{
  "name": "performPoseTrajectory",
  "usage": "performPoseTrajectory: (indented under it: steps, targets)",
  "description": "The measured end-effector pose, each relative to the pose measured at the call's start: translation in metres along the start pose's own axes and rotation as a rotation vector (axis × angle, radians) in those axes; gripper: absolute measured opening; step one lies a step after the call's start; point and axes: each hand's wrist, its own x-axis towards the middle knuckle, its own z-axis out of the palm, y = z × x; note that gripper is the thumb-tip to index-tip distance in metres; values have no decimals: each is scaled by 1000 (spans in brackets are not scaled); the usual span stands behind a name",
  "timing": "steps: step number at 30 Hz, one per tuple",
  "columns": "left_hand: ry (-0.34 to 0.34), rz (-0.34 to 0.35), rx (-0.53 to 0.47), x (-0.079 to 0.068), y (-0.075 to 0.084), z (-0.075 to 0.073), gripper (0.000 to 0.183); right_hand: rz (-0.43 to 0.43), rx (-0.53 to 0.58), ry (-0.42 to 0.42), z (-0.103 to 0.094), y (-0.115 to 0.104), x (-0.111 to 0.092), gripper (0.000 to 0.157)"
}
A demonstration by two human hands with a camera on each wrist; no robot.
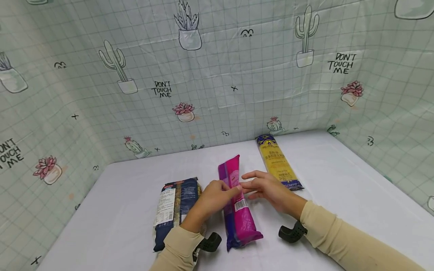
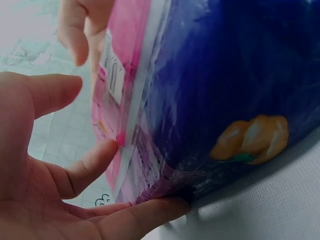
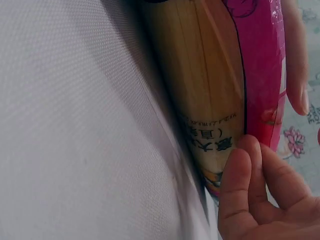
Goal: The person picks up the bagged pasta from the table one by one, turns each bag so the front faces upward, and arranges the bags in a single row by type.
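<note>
Where both hands (image 1: pixel 244 190) touch, pink packet (image 1: pixel 237 210) lies lengthwise, pointing away.

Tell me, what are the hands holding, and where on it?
Both hands, left hand and right hand, touch the pink noodle packet at its middle; a closed grip cannot be told.

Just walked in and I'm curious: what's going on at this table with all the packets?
A person has both hands on the pink packet lying in the middle of the white table. The left hand and right hand touch it from either side, fingers fairly straight. A dark blue packet lies to its left, a yellow packet to its right, both untouched.
</note>
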Motion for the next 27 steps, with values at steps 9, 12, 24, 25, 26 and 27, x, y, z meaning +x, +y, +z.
performPoseTrajectory:
  steps: [9,12,24,25,26,27]
  targets:
    - [17,13,36,0,2,4,48,-47,-10,-55,1,-1,-2,51]
    - [11,18,34,-1,3,4,49,-50,-4,-63,1,0,-1,47]
    - [75,55,52,-2,3,12,33,15,65,-75,-7,9,1,38]
    - [80,54,54,-2,3,12,32,17,63,-70,-7,10,2,37]
    - [84,51,49,-2,4,11,31,19,60,-63,-7,10,2,37]
    - [88,50,43,-2,4,10,30,23,56,-56,-7,11,3,37]
